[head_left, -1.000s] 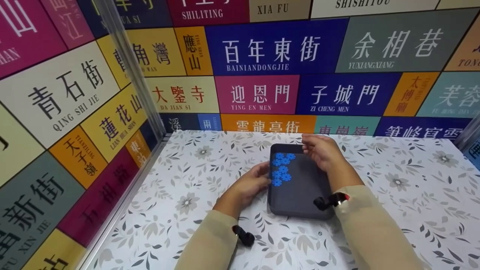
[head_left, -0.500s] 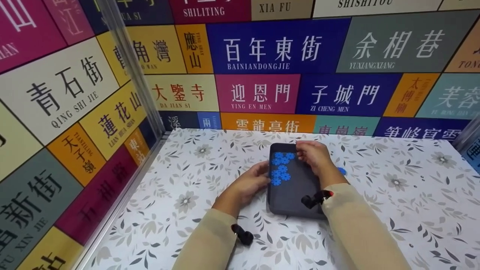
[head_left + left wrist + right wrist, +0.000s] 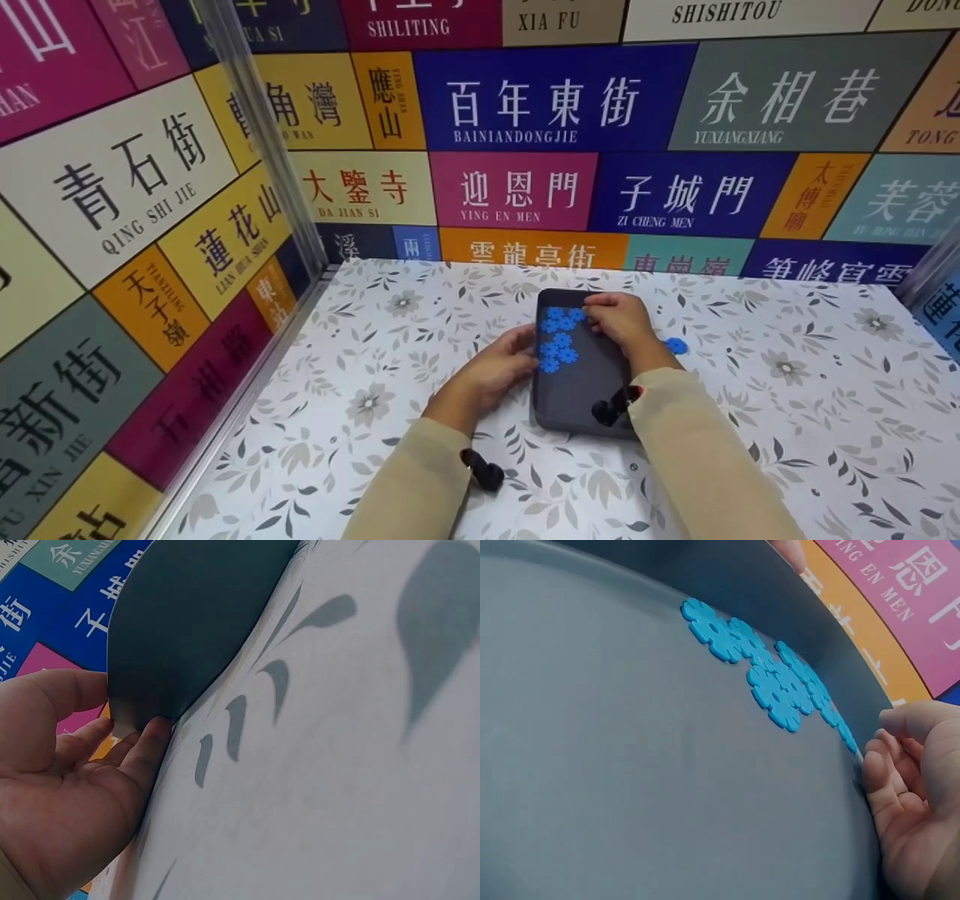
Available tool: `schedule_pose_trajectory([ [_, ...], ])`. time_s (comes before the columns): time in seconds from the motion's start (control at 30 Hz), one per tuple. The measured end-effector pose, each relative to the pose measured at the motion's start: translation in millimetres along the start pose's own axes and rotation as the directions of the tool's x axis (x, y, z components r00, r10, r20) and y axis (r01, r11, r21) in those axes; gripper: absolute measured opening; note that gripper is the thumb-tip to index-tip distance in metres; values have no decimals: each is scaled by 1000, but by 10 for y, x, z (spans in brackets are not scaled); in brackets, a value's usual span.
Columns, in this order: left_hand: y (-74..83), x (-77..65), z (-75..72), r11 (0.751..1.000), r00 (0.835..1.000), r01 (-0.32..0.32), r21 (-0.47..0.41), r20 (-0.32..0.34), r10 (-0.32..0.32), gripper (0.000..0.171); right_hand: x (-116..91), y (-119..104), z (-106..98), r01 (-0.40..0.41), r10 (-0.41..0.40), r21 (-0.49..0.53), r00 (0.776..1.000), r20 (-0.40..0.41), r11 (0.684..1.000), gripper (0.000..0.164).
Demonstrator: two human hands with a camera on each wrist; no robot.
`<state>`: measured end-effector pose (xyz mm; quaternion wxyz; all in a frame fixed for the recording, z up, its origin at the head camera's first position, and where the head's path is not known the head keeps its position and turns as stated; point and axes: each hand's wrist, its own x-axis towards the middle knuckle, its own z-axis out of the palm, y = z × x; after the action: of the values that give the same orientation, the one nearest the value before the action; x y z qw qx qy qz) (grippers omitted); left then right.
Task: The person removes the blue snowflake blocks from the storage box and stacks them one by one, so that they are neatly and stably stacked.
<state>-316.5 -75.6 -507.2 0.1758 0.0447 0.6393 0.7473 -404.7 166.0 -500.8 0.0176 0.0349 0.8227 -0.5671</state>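
Left hand (image 3: 493, 367) rests loose-fingered against a smooth dark grey rectangular tray (image 3: 576, 397) while the curled right hand (image 3: 622, 322), its grip unclear, seems to be arranging the blue, flower-shaped, plastic-looking discs (image 3: 560, 342) between both hands, apparently needing precise fingertip placement next.

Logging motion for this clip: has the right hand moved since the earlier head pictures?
Yes. Against the pink wall sign, the right hand has shifted left and lower in the head view.
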Motion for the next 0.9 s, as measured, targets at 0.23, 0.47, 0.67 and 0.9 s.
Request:
schedule_pose_trajectory([
  [0.23,-3,-1,2,1000,1000,-6,3,5,6,74,16,9,-19,-10,10,-15,1000,4,1000,37],
  [0.47,6,-1,11,1000,1000,2,11,13,-3,76,19,1,-23,-26,26,-31,1000,-7,999,39],
  [0.67,10,-2,1,1000,1000,-6,24,13,6,76,33,17,20,5,-6,-45,1000,-18,999,40],
  [0.9,7,-7,0,999,1000,-16,28,23,15,76,50,23,43,60,-65,-178,998,-17,982,42],
])
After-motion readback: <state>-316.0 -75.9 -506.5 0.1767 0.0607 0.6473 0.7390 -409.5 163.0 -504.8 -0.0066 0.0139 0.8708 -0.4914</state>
